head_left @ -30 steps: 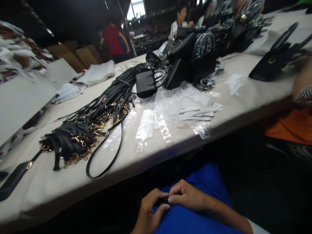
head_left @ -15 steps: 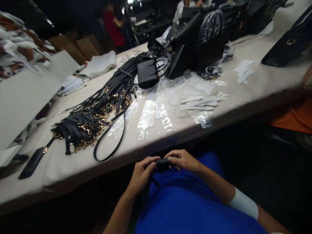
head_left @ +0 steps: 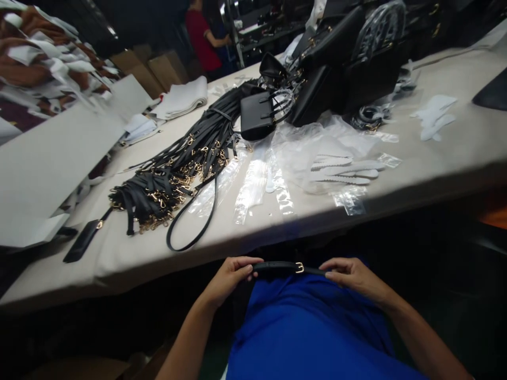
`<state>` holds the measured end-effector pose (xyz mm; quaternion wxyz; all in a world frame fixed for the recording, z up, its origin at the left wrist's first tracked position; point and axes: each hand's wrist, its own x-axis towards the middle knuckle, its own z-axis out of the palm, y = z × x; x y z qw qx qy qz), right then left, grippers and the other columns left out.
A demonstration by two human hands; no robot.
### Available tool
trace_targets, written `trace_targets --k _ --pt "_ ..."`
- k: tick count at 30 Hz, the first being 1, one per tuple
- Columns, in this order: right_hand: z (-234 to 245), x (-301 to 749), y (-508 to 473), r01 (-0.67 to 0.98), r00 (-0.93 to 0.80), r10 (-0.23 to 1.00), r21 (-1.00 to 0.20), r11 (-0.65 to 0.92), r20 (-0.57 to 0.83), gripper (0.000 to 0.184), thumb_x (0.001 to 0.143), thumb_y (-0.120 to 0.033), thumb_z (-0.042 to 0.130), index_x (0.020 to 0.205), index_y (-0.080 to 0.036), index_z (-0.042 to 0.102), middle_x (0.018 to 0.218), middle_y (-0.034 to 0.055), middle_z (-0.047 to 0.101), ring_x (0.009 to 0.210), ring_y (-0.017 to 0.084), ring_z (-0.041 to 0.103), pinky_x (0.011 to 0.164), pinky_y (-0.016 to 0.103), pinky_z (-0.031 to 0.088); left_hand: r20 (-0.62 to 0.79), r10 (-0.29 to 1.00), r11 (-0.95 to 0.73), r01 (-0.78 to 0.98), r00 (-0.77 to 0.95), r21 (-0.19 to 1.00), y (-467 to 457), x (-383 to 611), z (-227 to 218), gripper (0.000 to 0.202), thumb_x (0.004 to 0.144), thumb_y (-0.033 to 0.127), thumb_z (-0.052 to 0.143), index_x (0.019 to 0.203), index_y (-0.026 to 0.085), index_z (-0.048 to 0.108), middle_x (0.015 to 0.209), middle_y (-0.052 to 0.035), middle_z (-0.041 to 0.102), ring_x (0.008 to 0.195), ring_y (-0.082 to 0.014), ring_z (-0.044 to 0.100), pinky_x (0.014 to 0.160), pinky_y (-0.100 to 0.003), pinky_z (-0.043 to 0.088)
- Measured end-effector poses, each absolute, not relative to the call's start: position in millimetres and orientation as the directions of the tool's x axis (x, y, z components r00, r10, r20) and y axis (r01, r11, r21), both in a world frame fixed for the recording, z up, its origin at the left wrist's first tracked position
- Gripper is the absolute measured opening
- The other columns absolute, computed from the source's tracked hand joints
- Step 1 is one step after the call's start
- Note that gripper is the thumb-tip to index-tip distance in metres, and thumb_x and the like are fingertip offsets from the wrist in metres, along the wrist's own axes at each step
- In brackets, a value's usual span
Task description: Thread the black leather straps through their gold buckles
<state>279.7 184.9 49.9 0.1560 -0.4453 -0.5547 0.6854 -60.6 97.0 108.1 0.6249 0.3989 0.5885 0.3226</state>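
Note:
Below the table edge, over my blue lap, I hold a black strap (head_left: 282, 266) with a gold buckle stretched level between both hands. My left hand (head_left: 233, 274) grips its left end. My right hand (head_left: 351, 275) grips its right end. On the table (head_left: 455, 153) above lies a big heap of black straps (head_left: 178, 169) with gold clasps, and one loose strap loops toward the front edge.
Clear plastic sleeves (head_left: 253, 187) and white toothed strips (head_left: 344, 171) lie mid-table. A small black handbag (head_left: 257, 116) stands before a pile of black bags (head_left: 348, 68). White sheets (head_left: 51, 158) lean at the left. A person in red (head_left: 204, 39) stands far back.
My hands have moved apart, pulling the strap out straight so its gold buckle shows. The view has tilted down and shifted, so the table sits higher and further right.

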Motion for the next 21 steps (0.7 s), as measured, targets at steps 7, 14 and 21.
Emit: trace_targets --k 7,14,21 --pt "43 282 190 0.246 -0.404 0.836 -0.925 -0.291 -0.371 0.043 0.071 -0.049 0.074 0.097 -0.016 0.074 0.069 0.0021 0.061 0.062 0.015 0.051 0.058 0.026 0.042 -0.594 0.779 0.582 0.124 0.201 0.804 87 -67 100 0.037 0.073 0.035 0.073 0.101 0.011 0.074 0.073 -0.0064 0.067 0.064 -0.0137 0.055 0.066 -0.027 0.042" --pt "38 283 190 0.316 -0.530 0.740 -0.906 -0.281 -0.414 0.042 0.071 -0.052 0.074 0.091 -0.015 0.076 0.061 0.0017 0.059 0.057 0.015 0.050 0.055 0.027 0.041 -0.400 0.913 0.390 -0.122 -0.074 0.913 75 -96 111 0.030 0.073 0.034 0.076 0.094 0.012 0.073 0.069 -0.0035 0.063 0.063 -0.0109 0.050 0.061 -0.022 0.039" --pt "19 272 180 0.369 -0.568 0.705 -0.897 -0.243 -0.424 0.046 0.070 -0.059 0.071 0.086 -0.016 0.077 0.067 0.0046 0.064 0.061 0.020 0.056 0.061 0.032 0.045 -0.304 0.915 0.159 -0.456 -0.266 0.876 51 -120 120 0.024 0.073 0.031 0.077 0.089 0.014 0.070 0.060 0.0022 0.050 0.057 -0.0064 0.039 0.057 -0.019 0.035"
